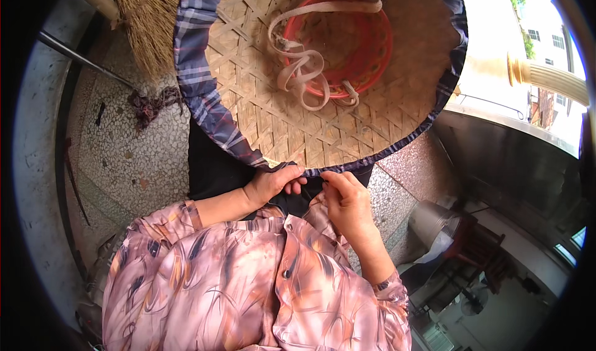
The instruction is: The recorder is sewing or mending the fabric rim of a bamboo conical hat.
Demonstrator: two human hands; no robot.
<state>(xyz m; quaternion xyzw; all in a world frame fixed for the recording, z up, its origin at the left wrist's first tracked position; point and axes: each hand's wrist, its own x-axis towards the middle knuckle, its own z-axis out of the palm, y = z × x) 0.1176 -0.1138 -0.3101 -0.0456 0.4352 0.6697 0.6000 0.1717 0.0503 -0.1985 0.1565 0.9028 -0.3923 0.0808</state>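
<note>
A wide woven bamboo hat (251, 99) lies with its hollow side up over my lap. Plaid cloth (200, 90) in dark blue and white covers its rim, broad on the left and narrow on the right. My left hand (279, 181) pinches the cloth at the near edge between thumb and fingers. Just to the right, my right hand (347, 197) has thumb and forefinger pressed together at the cloth edge; whether a needle or thread is between them cannot be told. Inside the hat sit a red ring-shaped band (386, 48) and a curled pale strap (321, 7).
A straw broom (151, 25) and a mop (149, 106) with a metal handle are at the upper left, over the speckled floor (130, 160). On the right stand a pale bucket (430, 220), a dark red wooden chair (475, 244) and a fan (474, 300).
</note>
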